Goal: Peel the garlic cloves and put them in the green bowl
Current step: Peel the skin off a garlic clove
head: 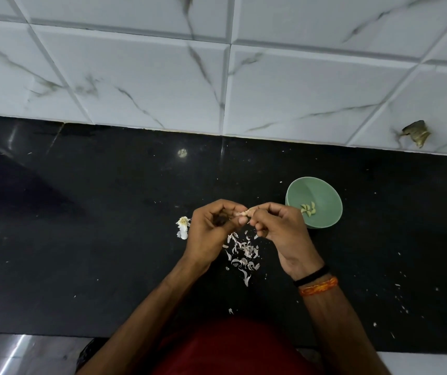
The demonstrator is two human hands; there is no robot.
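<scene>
Nearest the camera is a red shirt point(233, 347), and from either side of it two bare forearms reach forward over a black counter point(81, 239). The right wrist carries a black band point(311, 276) and an orange thread point(318, 286) just behind it.

Between the forearms, on the counter, lies a loose heap of peels point(241, 253), pale and papery, with a few stray flakes scattered toward the right edge.

Above the heap the two hands meet. The left hand point(211, 228) has its fingers curled inward, thumb and forefinger pinching one end of a clove point(244, 213). The right hand point(279, 228) is curled the same way, and its thumb and fingertips pinch the other end. The clove sits between the two sets of fingertips, held up off the counter, mostly hidden by them; only a small pale part shows. How much skin is on it I cannot tell.

Just left of the left hand, on the counter, lies the rest of the garlic head point(183, 226).

Just beyond the right hand stands the bowl point(325, 190), green, with several peeled cloves point(308, 208) lying together at its bottom.

Farthest off, white marbled tiles point(162, 77) rise behind the counter.
</scene>
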